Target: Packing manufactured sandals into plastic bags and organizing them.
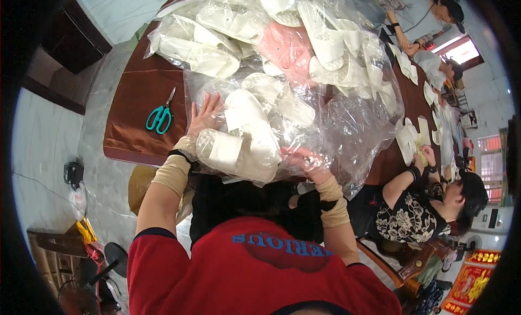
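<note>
The left hand (pixel 203 118) had its fingers spread open against clear plastic (pixel 347 138), just left of the nearest white slippers (pixel 251 127). The right hand (pixel 305 159) sat at their right side, partly veiled by glare; whether its fingers gripped the film could not be told. Those slippers lay between the hands, inside the plastic, at the near edge of the brown-covered worktop (pixel 127 133). So close to that edge, they could have slid off if the loose film slipped. Beyond, heaped white slippers (pixel 198 55) and a pink bundle (pixel 285 49) might have toppled if tugged. Leftward lay teal-handled scissors (pixel 159 119), whose bare tips could have torn plastic dragged across them.
</note>
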### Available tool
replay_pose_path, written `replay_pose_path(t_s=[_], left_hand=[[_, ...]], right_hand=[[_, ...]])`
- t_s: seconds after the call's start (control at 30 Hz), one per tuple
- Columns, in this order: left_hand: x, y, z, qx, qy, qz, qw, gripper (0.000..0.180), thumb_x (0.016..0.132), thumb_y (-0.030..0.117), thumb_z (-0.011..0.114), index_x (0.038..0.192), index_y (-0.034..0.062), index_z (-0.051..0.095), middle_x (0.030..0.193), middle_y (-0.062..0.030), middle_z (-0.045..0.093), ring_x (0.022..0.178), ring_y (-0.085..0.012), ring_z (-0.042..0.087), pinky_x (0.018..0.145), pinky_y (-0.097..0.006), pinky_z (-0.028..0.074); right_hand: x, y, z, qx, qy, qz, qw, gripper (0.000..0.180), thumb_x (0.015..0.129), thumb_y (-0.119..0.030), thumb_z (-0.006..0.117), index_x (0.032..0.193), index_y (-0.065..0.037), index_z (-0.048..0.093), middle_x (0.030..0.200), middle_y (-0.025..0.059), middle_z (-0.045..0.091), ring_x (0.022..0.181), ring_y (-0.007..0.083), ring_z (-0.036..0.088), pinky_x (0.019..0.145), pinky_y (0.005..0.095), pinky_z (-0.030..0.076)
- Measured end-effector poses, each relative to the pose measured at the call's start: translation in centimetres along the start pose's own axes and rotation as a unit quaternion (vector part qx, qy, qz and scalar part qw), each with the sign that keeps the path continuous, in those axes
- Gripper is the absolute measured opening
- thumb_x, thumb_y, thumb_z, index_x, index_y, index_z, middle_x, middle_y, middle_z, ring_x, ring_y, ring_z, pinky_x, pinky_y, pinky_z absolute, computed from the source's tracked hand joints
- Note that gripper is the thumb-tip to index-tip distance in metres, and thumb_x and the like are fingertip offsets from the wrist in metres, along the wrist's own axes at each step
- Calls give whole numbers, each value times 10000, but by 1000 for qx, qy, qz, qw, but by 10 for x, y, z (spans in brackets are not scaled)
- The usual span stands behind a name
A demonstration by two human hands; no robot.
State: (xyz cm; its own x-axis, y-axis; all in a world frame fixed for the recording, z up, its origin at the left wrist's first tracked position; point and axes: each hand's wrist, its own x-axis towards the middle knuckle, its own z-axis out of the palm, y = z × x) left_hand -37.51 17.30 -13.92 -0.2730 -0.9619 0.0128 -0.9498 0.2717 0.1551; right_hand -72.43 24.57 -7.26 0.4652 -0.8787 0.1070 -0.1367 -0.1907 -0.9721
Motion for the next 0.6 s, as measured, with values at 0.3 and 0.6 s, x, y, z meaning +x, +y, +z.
replay_pose_path(t_s=[0.3, 0.6], left_hand=[[-2, -1, -8, -15, -19, -21, 999, 609, 865, 418, 493, 1394, 173, 316, 1518, 4, 104, 1407, -197, -1, 1082, -582, 23], [-7, 0, -13, -23, -15, -21, 999, 601, 876, 395, 479, 1399, 152, 306, 1521, -3, 102, 1408, -207, 6, 1089, -555, 17]], right_hand=[[19, 33, 43, -296, 63, 145, 942, 253, 797, -153, 636, 1017, -45, 577, 844, 78, 623, 791, 179, 599, 691, 314, 481], [26, 18, 65, -72, -38, 229, 970, 548, 771, -403, 667, 1187, -64, 560, 1030, 154, 642, 930, 253, 618, 827, 349, 465]])
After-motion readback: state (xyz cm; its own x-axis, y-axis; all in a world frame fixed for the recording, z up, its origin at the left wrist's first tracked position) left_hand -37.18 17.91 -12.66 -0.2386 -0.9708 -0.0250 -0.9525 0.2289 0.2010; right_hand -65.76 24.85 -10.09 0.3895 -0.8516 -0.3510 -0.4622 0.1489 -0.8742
